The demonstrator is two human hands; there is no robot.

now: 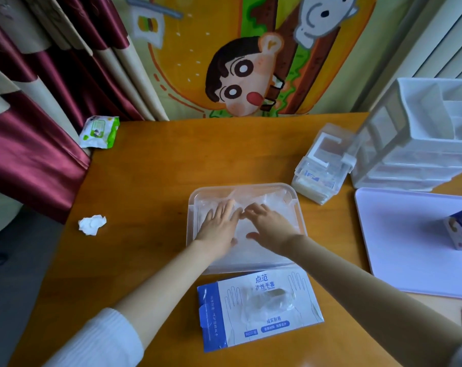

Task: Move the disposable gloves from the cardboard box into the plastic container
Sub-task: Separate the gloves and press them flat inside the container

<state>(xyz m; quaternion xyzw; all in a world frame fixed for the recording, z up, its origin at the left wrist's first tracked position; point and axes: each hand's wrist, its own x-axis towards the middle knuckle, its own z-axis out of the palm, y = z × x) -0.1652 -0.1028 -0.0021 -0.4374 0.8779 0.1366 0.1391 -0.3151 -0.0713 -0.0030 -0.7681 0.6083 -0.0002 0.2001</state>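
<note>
- Left hand [219, 226] lay palm down with straight fingers, pressing on the disposable gloves [267, 200] inside the plastic container [195, 197]. It gripped nothing.
- Right hand [271, 225] sat just beside it at 3 o'clock, fingers loosely bent, tips on the same clear pile and thumb spread out. It was relaxed, not clenched.
- And the fingertips of the two hands nearly met over the middle of the container.
- Cardboard box [259, 311] lay flat at 6 o'clock, its far edge right up against the container's near wall, with a clear glove bunched in its top opening.
- Room to the left: bare table [158, 168] ran from the container's 9 o'clock wall out to a crumpled tissue [92, 225] near the table's edge.
- At 11 o'clock, a wipes pack [100, 131] hung over the far left corner, well apart.
- Tighter on the right: a stack of small clear boxes [322, 165] stood just beside the container's 1 o'clock corner, a white drawer organizer [423, 136] behind it.
- At 3 o'clock a pale flat tray [410, 242] lay near, with a strip of table between.
</note>
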